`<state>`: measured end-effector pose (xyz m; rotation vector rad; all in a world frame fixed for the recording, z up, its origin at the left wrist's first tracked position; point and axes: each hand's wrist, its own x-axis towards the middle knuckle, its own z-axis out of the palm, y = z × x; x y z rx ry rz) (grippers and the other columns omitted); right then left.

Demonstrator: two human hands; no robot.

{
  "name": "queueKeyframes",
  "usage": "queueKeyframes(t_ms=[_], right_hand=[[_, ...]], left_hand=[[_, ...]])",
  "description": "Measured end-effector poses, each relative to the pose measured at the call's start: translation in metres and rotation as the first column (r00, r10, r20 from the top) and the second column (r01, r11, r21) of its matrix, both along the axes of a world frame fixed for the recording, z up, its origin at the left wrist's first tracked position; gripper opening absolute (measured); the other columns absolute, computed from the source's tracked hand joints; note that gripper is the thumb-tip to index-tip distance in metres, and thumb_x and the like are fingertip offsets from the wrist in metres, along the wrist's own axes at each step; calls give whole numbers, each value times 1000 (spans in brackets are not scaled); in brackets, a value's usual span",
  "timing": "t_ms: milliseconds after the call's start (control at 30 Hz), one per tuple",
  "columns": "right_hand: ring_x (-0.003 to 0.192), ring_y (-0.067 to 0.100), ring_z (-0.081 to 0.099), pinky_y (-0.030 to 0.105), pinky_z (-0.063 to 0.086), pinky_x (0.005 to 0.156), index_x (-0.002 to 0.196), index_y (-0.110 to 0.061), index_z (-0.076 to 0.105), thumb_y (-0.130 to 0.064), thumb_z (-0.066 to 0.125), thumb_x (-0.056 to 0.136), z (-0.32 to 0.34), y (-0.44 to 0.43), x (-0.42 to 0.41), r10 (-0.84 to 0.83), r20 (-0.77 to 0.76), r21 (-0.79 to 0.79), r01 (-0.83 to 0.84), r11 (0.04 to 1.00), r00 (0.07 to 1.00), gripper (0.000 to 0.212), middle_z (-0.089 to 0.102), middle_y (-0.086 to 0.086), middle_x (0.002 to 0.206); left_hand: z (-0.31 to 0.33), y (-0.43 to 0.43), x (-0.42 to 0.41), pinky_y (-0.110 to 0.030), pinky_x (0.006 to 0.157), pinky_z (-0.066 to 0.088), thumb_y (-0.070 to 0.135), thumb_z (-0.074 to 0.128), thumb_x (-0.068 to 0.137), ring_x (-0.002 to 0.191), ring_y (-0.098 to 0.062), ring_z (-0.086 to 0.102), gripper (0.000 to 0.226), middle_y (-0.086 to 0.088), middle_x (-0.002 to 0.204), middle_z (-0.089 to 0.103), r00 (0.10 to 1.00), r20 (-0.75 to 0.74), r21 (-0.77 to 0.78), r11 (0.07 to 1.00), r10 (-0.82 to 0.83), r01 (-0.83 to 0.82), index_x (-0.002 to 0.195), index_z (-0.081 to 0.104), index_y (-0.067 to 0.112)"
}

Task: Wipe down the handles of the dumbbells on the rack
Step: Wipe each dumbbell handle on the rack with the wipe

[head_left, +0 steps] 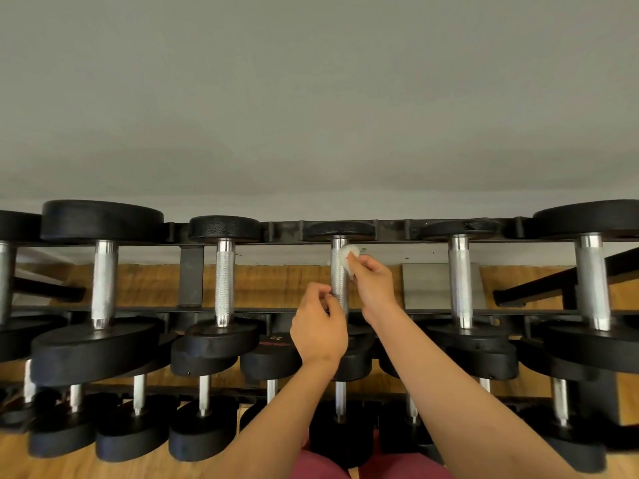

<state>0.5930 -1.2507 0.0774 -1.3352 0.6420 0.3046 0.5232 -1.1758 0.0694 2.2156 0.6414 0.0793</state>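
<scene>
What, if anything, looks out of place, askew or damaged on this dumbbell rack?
Nothing stands out. The black-headed dumbbells sit straight in the black metal rack, none tipped. The right hand pinches a small white wipe against the middle top-row dumbbell's knurled steel handle; the left hand grips it lower down.

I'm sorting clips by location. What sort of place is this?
Probably a gym or home weight room: a black tiered rack holds rows of dumbbells with steel handles, over a wood floor by a plain grey wall.
</scene>
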Motion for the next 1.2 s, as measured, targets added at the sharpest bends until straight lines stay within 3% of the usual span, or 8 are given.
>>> queueKeyframes(t_ms=[200, 333, 467, 633, 867, 1000, 1133, 1200], right_hand=[[85, 11, 57, 22, 43, 73, 94, -9, 68, -18, 62, 93, -4, -2, -4, 64, 15, -43, -64, 997, 998, 11, 65, 2, 89], [69, 10, 49, 21, 42, 67, 83, -5, 64, -15, 62, 93, -5, -4, -6, -3, 40, -109, 7, 994, 999, 14, 55, 5, 74], [82, 9, 56, 21, 44, 70, 93, -9, 67, -15, 63, 92, -5, 0, -14, 58, 21, -50, -56, 997, 998, 7, 62, -2, 86], [74, 10, 50, 19, 42, 66, 86, -7, 65, -14, 60, 94, -7, 3, -18, -65, 46, -115, 70, 991, 997, 12, 57, 0, 76], [76, 10, 54, 20, 44, 70, 93, -4, 68, -14, 62, 93, -11, -1, -21, -12, 59, -134, 20, 991, 998, 12, 61, 1, 79], [85, 13, 59, 25, 46, 81, 95, -4, 69, -16, 64, 92, -14, -2, -25, 87, 32, -133, -82, 988, 996, 14, 66, 4, 88], [68, 11, 51, 25, 42, 72, 75, -6, 65, -14, 62, 92, -16, -8, -25, 107, 84, -244, -84, 966, 991, 19, 58, 1, 67], [73, 10, 55, 24, 43, 73, 81, -6, 67, -14, 62, 92, -16, -8, -27, 148, 84, -237, -125, 963, 985, 15, 62, 1, 74]], left_hand=[[0, 0, -1, -27, 60, 45, 24, 52, 95, 69, -5, 60, 6, 12, 78, 62, 1000, 9, -1, 1000, -12, 12, 92, 53, 29], [1, 0, -1, -18, 56, 38, 24, 53, 95, 69, -2, 58, 8, 12, 80, 62, 1000, 7, 4, 1000, -17, 17, 91, 51, 31], [0, 0, 0, -16, 54, 34, 24, 52, 96, 66, 0, 56, 8, 12, 78, 62, 1000, 13, -5, 1000, -12, 12, 91, 52, 30], [-2, 2, -1, -15, 56, 35, 22, 53, 95, 67, -2, 57, 8, 12, 78, 62, 999, 49, -41, 999, -13, 15, 90, 53, 29], [-8, 2, -11, -8, 65, 37, 27, 56, 95, 75, 11, 52, 12, 22, 91, 59, 996, 82, -89, 995, -45, 53, 107, 59, 29], [-13, 2, -12, -24, 72, 48, 27, 52, 96, 77, 3, 56, 13, 20, 92, 62, 993, 120, -72, 997, -18, 27, 106, 60, 28], [-13, 1, -14, -32, 71, 49, 25, 48, 97, 75, -7, 59, 13, 14, 88, 64, 993, 121, -52, 999, -8, 15, 104, 59, 26], [-14, 1, -14, -31, 69, 47, 25, 49, 97, 73, -6, 58, 13, 13, 85, 64, 991, 130, -46, 999, -8, 15, 103, 59, 25]])
